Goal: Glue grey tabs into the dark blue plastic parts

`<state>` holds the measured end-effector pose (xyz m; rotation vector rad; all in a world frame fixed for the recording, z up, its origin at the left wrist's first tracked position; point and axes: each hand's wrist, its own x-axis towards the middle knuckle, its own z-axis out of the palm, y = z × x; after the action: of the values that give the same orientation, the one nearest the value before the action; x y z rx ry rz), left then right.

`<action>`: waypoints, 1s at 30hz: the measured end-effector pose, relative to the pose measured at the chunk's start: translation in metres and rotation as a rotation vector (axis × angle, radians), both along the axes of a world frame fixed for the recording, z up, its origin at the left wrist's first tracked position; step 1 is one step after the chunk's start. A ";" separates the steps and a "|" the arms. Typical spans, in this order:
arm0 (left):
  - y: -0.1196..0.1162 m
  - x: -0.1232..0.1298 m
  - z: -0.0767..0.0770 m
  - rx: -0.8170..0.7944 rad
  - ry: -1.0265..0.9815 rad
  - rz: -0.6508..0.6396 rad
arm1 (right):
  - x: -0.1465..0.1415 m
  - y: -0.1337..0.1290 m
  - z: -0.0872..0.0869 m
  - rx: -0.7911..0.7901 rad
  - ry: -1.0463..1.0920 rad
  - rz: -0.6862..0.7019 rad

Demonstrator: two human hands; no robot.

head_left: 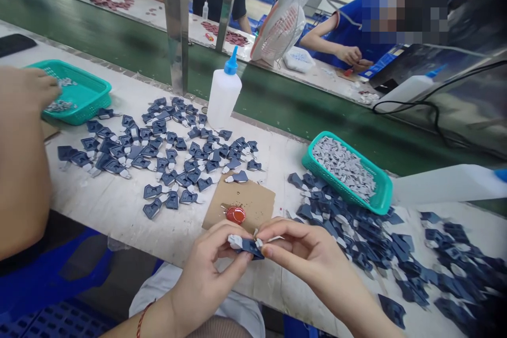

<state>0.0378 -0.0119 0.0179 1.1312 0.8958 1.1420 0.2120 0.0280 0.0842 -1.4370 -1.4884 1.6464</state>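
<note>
Near the table's front edge, my left hand (pixel 214 264) pinches a dark blue piece (pixel 252 247) with a pale grey part at its left end. My right hand (pixel 301 248) meets it from the right, thumb and forefinger closed on a small pale grey part (pixel 259 243) at the piece's right end. Just beyond my hands lies a brown cardboard sheet (pixel 257 198) with a glossy red blob (pixel 236 214) on it. Many blue pieces (pixel 158 127) with grey ends spread to the left, and another pile (pixel 356 232) lies to the right.
A green basket (pixel 386 198) of small grey parts stands at the right, a white bottle (pixel 225 96) with a blue cap behind. Another bottle (pixel 443 185) lies far right. At left, a person's hand (pixel 29 87) reaches over a second green basket (pixel 103 96). Metal posts (pixel 177 26) rise behind.
</note>
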 end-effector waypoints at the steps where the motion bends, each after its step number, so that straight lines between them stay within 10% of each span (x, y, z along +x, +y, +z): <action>1: -0.001 0.000 0.000 0.007 0.013 -0.005 | 0.000 -0.001 0.001 0.039 -0.032 0.015; 8: -0.005 0.004 -0.002 0.079 0.104 0.008 | 0.002 -0.007 0.004 0.245 -0.164 0.093; 20: -0.018 0.003 -0.005 0.034 0.111 -0.003 | 0.003 -0.031 -0.035 -0.312 0.400 -0.226; 30: -0.018 0.009 -0.010 -0.239 0.007 0.014 | 0.003 -0.045 -0.043 -0.194 0.341 -0.179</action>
<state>0.0466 -0.0296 0.0076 0.9355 1.0181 1.0130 0.2148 -0.0173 0.0414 -1.2642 -1.0078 1.8503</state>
